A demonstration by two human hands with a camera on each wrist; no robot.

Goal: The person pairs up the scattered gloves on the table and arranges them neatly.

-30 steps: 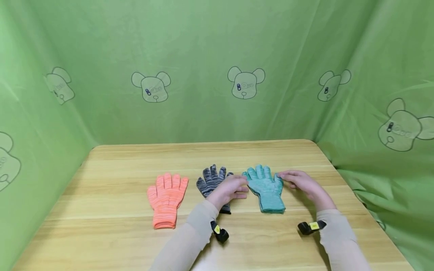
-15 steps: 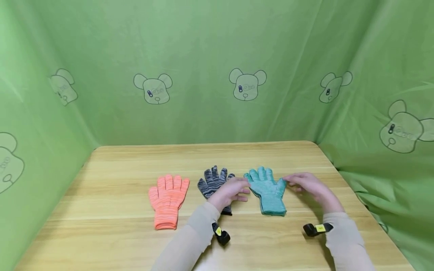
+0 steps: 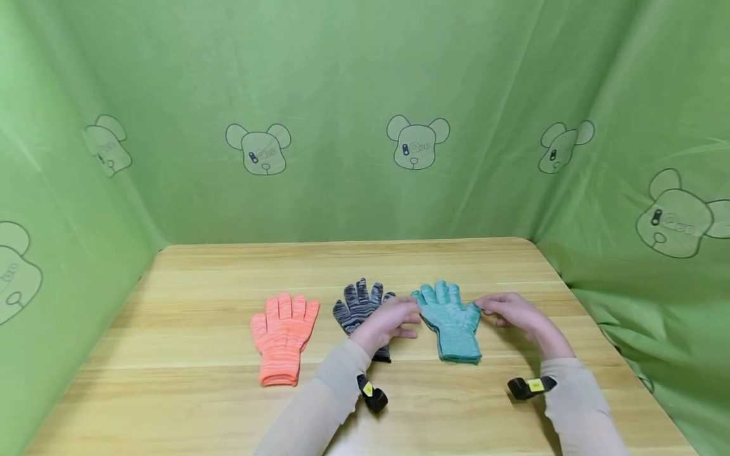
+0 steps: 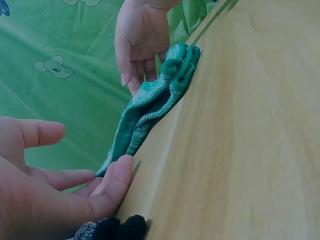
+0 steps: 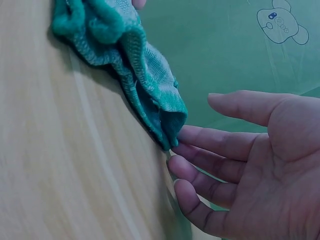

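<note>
A pair of teal knit gloves (image 3: 456,329), stacked with two layers showing at the cuffs (image 4: 150,112), lies palm-flat on the table between both hands. My left hand (image 3: 390,320), fingers loosely bent and thumb apart, touches its left edge at the fingers. On the other side, my right hand (image 3: 516,313) has its fingertips against the tip of the glove's thumb (image 5: 172,112), its own thumb held away. Under my left wrist lies a black-and-grey striped glove (image 3: 356,308), partly hidden by that hand. Further left, an orange glove (image 3: 284,342) lies with fingers spread.
The gloves rest in a row on a wood-grain table (image 3: 228,266). Green cloth with printed bear heads (image 3: 418,142) hangs behind and at both sides. A black wrist camera (image 3: 373,396) is strapped to each sleeve.
My right hand shifts slightly to the right, then a little back toward the teal gloves' thumb. The left hand stays by their left edge. The whole head view shifts slightly; the gloves keep their places.
</note>
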